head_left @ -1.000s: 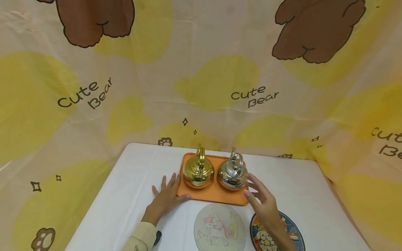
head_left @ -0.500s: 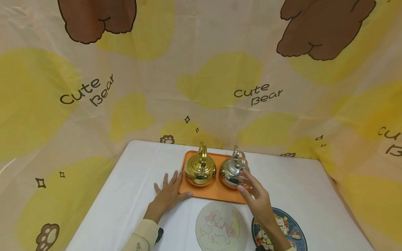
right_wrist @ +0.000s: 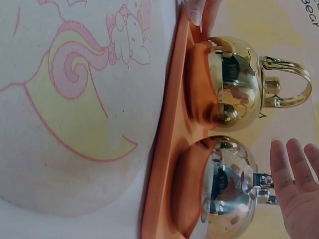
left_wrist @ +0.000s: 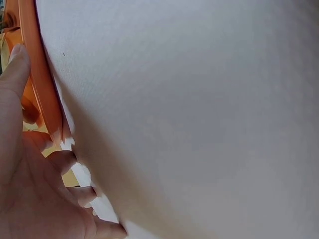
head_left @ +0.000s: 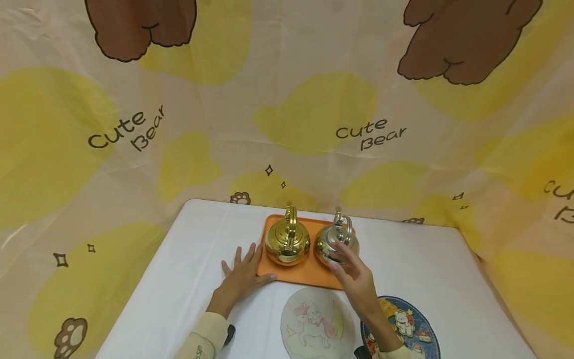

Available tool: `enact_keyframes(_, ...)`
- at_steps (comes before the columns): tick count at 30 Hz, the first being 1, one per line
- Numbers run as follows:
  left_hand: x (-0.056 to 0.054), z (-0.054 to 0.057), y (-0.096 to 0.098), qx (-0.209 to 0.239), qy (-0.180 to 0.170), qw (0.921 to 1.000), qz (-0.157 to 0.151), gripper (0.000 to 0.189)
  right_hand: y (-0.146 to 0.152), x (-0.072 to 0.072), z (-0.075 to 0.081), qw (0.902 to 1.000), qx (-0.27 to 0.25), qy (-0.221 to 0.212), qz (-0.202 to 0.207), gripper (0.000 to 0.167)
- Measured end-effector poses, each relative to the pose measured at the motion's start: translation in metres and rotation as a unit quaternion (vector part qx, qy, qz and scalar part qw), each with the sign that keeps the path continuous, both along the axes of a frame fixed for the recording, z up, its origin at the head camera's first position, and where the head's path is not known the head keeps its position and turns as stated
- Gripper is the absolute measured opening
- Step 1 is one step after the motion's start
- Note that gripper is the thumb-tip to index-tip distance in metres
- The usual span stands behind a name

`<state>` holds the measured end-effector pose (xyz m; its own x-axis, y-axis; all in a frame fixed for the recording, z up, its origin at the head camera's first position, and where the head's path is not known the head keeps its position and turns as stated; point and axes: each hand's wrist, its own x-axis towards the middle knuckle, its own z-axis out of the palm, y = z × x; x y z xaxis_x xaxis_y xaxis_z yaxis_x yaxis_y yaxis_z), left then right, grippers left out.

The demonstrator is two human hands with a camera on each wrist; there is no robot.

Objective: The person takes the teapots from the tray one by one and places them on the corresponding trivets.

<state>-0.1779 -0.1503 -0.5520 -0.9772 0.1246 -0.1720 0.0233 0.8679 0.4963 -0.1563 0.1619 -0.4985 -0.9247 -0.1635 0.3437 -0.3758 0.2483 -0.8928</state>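
A gold teapot [head_left: 287, 242] and a silver teapot [head_left: 332, 238] stand side by side on an orange tray [head_left: 291, 273], their handles raised over the lids. My left hand [head_left: 242, 279] lies with spread fingers at the tray's front left corner. In the left wrist view, its thumb rests along the tray's rim [left_wrist: 42, 74] and its fingertips reach down to the white cloth. Over the front of the silver teapot hovers my right hand [head_left: 358, 286], its fingers loosely bent and holding nothing. The right wrist view has that hand [right_wrist: 301, 199] beside the silver teapot's handle.
In front of the tray lies a pale round mat [head_left: 314, 319] with a unicorn drawing. A blue round mat [head_left: 414, 319] with cartoon bears lies to its right, partly under my right forearm. The white table [head_left: 202, 239] meets a patterned curtain [head_left: 287, 124] at the back.
My right hand has moved left, from the silver teapot's right side to in front of it. The left hand keeps its place on the tray corner. The head view has shifted slightly.
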Motion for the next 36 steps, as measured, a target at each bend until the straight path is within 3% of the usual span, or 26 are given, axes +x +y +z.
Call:
enact_keyframes(27,0.0,0.003,0.003,-0.004,0.008,1.0,0.005,0.103,-0.044,-0.019,-0.008,0.9946,-0.067,-0.066,0.046,0.053)
enact_keyframes(36,0.0,0.005,0.003,-0.003,0.003,1.0,0.007,0.103,-0.057,-0.024,-0.01,0.9948,-0.055,-0.079,0.033,0.055)
